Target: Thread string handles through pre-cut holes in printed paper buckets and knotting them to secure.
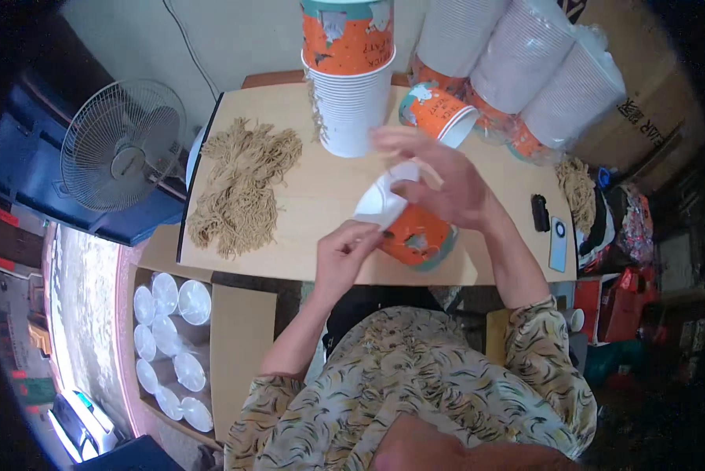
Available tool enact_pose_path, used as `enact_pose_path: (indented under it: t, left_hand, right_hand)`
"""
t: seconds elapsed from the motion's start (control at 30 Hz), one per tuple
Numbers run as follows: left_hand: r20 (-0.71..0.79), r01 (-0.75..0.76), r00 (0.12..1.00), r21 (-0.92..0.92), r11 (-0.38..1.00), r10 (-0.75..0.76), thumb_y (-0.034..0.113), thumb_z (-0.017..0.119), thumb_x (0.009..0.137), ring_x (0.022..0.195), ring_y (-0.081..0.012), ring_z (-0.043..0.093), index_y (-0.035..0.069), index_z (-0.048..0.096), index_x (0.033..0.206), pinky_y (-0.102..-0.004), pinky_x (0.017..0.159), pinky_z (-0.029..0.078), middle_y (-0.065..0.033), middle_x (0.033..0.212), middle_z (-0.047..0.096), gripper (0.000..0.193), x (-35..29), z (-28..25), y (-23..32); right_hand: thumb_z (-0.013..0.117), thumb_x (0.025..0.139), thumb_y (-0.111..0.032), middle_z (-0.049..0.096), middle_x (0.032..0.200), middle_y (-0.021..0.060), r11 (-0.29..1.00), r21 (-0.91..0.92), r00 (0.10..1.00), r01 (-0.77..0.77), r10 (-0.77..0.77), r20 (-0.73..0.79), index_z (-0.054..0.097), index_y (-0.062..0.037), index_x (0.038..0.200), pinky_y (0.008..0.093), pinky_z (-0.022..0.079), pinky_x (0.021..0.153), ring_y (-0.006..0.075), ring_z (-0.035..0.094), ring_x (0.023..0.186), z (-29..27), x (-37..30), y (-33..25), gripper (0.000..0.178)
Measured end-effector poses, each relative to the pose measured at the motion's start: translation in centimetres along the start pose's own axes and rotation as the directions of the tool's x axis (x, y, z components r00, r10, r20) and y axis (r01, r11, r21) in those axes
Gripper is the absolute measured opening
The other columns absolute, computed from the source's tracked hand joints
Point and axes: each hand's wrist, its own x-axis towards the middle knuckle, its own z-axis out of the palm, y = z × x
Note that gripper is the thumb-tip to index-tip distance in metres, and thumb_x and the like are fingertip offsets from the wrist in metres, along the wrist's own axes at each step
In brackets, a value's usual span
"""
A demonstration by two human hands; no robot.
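An orange paper cup (417, 235) with a green base lies tilted near the table's front edge, its white mouth facing up and left. My left hand (344, 253) pinches the cup's rim between thumb and fingers. Above the cup is my right hand (445, 180), its fingers spread and blurred, with the thumb close by the white mouth; whether it touches is unclear. Behind them rises a tall stack of white cups (344, 110), topped by an orange one. Another orange cup (437, 110) rests on its side right of the stack.
Tan stringy bundles (242, 188) cover the table's left part. Plastic-wrapped cup stacks (517, 59) lean at the back right. A black object (540, 213) and a light-blue device (558, 245) lie at right. A fan (125, 149) and a box of wrapped cups (168, 337) stand left.
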Motion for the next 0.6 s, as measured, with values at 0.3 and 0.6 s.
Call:
enact_pose_path:
  t: [0.3, 0.6]
  left_hand:
    - [-0.057, 0.040, 0.986, -0.824, 0.565, -0.154, 0.012, 0.057, 0.103, 0.089, -0.0109, 0.068, -0.001, 0.065, 0.116, -0.0243, 0.080, 0.058, -0.0073, 0.106, 0.071, 0.020, 2.8, -0.8, 4.1]
    - [0.031, 0.072, 0.996, -0.808, 0.584, -0.080, 0.015, 0.059, 0.102, 0.096, -0.0117, 0.064, 0.001, 0.061, 0.121, -0.0279, 0.080, 0.054, -0.0059, 0.106, 0.068, 0.024, 9.3, 0.0, 10.2]
  right_hand:
    - [0.096, 0.049, -0.054, 0.032, 0.158, 0.0170, 0.986, 0.157, 0.947, -0.056, 0.102, -0.304, 0.038, -0.0009, 0.150, 0.0486, 0.028, 0.118, 0.0313, 0.029, 0.148, -3.6, -4.3, 1.0, 0.128]
    - [0.094, 0.052, -0.040, 0.025, 0.160, 0.0189, 0.985, -0.171, 0.921, 0.004, -0.071, -0.383, 0.016, 0.0032, 0.156, 0.0471, 0.032, 0.117, 0.0336, 0.034, 0.145, -6.1, -0.5, -3.1, 0.138]
